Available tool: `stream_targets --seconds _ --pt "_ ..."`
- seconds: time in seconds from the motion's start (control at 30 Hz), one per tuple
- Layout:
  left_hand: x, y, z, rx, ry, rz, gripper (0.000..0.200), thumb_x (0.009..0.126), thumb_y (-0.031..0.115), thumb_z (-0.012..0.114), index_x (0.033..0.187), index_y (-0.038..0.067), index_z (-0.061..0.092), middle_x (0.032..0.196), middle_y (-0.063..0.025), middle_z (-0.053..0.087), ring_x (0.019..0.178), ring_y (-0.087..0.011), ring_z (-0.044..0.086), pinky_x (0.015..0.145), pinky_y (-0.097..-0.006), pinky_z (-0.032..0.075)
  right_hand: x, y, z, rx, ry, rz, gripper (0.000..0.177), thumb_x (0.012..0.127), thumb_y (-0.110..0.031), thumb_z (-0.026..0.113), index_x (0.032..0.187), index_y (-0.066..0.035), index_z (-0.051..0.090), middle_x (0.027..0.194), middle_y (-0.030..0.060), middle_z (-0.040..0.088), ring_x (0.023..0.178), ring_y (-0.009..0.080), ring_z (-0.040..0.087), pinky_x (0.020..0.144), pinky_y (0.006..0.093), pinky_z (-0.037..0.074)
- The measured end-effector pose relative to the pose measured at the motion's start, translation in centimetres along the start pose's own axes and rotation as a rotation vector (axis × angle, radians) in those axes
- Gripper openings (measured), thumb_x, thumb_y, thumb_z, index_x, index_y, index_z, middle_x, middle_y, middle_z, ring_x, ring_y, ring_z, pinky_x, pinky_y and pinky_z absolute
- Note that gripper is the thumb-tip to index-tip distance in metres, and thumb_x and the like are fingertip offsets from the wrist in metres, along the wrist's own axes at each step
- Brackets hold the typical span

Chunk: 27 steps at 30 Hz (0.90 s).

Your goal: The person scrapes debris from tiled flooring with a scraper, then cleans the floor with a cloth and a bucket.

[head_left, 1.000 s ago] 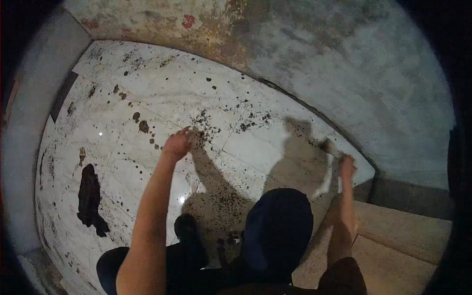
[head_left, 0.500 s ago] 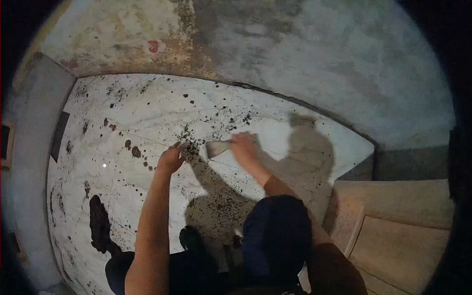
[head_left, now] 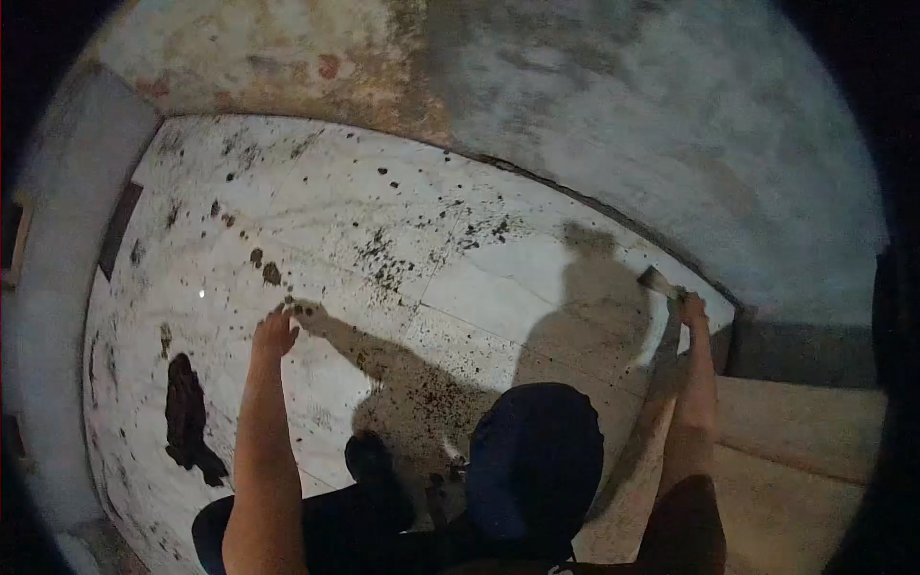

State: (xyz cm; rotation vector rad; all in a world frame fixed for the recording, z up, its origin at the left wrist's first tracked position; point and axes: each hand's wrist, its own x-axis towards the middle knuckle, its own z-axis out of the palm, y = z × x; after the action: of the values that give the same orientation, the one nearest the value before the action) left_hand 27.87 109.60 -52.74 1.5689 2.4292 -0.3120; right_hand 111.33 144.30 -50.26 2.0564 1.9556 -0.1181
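Observation:
My right hand (head_left: 694,310) is wrapped round the handle of a flat, wide-ended scraper (head_left: 655,280). It is stretched far out to the right, near the corner where the white tiled floor (head_left: 498,273) meets the wall. The scraper's broad end points up and left. On the left, my left hand (head_left: 276,333) reaches low over the floor with its fingers extended. Its fingertips are beside small brown clumps (head_left: 299,308). Dark crumbs (head_left: 388,268) lie scattered between the two hands, with more crumbs (head_left: 441,388) in the shadow nearer my body.
A dark crumpled cloth-like thing (head_left: 185,412) lies at the left. Larger brown spots (head_left: 271,274) mark the floor above my left hand. A stained wall (head_left: 613,105) runs along the back. At lower right stands a brown wooden panel (head_left: 795,470). A dark blue cap (head_left: 537,460) fills the lower middle.
My right hand has swung far right with the scraper, away from the crumbs. My left hand has moved left and back from the crumb pile, its fingers now extended.

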Motion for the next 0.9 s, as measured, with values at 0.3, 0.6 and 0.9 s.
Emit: stream_targets --seconds 0.3,0.6,0.9 --pt "4.0 11.8 -6.4 -0.160 0.000 0.248 0.029 0.088 0.022 0.059 0.115 0.011 0.058 0.124 -0.0117 0.056 0.114 -0.0321 0.054 0.092 -0.0431 0.046 -4.7 -38.8 0.2 0.254 0.331 -0.744 0.027 0.083 -0.006 0.052 0.107 -0.010 0.066 0.115 0.0145 0.057 0.116 0.0336 0.047 0.099 0.0433 0.039" --pt "3.8 7.4 -7.3 -0.107 0.319 0.216 0.020 0.086 0.018 0.055 0.102 0.009 0.062 0.103 -0.0114 0.061 0.097 -0.0306 0.060 0.081 -0.0438 0.049 4.7 -28.5 9.7 0.759 0.459 -0.296 0.020 0.084 -0.008 0.053 0.100 -0.004 0.065 0.112 0.0127 0.058 0.107 0.0311 0.051 0.093 0.0447 0.040" --pt "0.5 -1.5 -2.8 0.109 0.058 0.116 0.059 0.087 0.018 0.061 0.140 0.010 0.035 0.148 -0.0112 0.033 0.117 -0.0322 0.051 0.090 -0.0463 0.046 2.8 6.2 4.0 0.180 0.055 0.231 0.036 0.091 -0.029 0.055 0.121 -0.009 0.059 0.121 0.0166 0.054 0.110 0.0358 0.053 0.095 0.0568 0.037"
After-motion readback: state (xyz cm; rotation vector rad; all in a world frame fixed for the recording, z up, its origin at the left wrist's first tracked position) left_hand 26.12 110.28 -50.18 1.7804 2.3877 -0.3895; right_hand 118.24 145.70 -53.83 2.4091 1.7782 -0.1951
